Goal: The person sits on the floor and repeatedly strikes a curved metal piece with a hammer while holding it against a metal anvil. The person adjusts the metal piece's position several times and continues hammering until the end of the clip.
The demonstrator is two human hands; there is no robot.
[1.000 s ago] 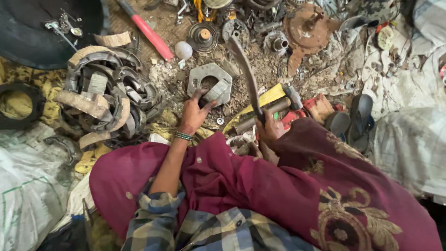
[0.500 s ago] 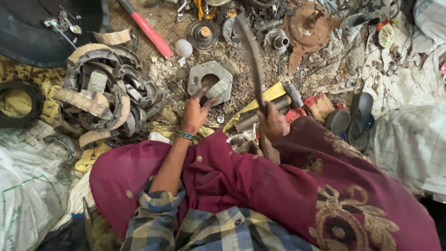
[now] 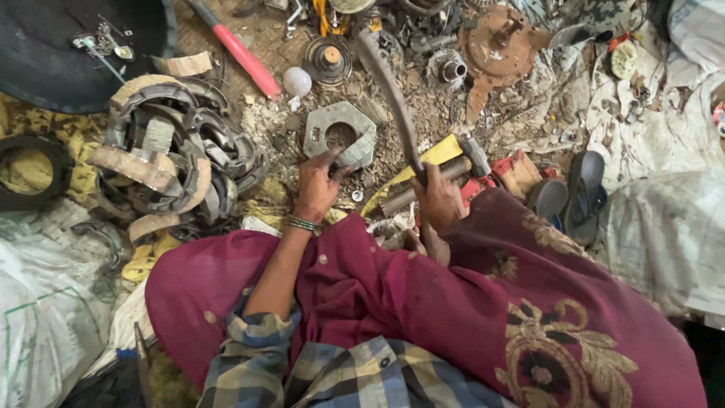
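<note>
Firmly, right hand (image 3: 438,198) clasps long curved rusty bar (image 3: 393,94).

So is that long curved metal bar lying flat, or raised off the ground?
Raised. The right hand grips the curved bar at its lower end, and it slants up over the scrap, beside the hexagonal plate.

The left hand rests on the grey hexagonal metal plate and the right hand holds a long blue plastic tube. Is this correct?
Not quite. In the head view the right hand holds a long curved rusty metal bar, not a blue plastic tube. The left hand does rest on the grey hexagonal metal plate.
</note>
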